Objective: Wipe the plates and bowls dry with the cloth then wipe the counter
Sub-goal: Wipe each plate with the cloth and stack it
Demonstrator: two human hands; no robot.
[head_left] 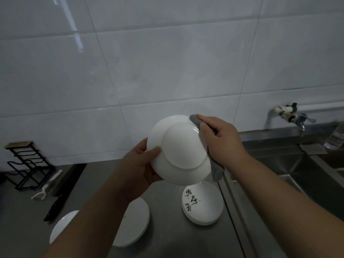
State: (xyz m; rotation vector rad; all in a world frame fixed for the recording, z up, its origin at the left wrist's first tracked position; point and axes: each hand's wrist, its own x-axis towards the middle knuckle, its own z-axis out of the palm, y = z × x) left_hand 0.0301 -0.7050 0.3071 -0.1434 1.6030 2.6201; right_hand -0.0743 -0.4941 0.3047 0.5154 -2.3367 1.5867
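Note:
My left hand grips a white plate by its left rim, held up over the counter with its underside toward me. My right hand holds a grey cloth pressed against the plate's right rim; the cloth hangs down below the hand. On the steel counter below lie a stack of white plates with black calligraphy, a white plate partly under my left forearm, and another white plate at the lower left.
A black rack stands at the back left, with a white peeler and a dark knife beside it. A steel sink lies to the right under a wall tap. A clear bottle sits at the far right.

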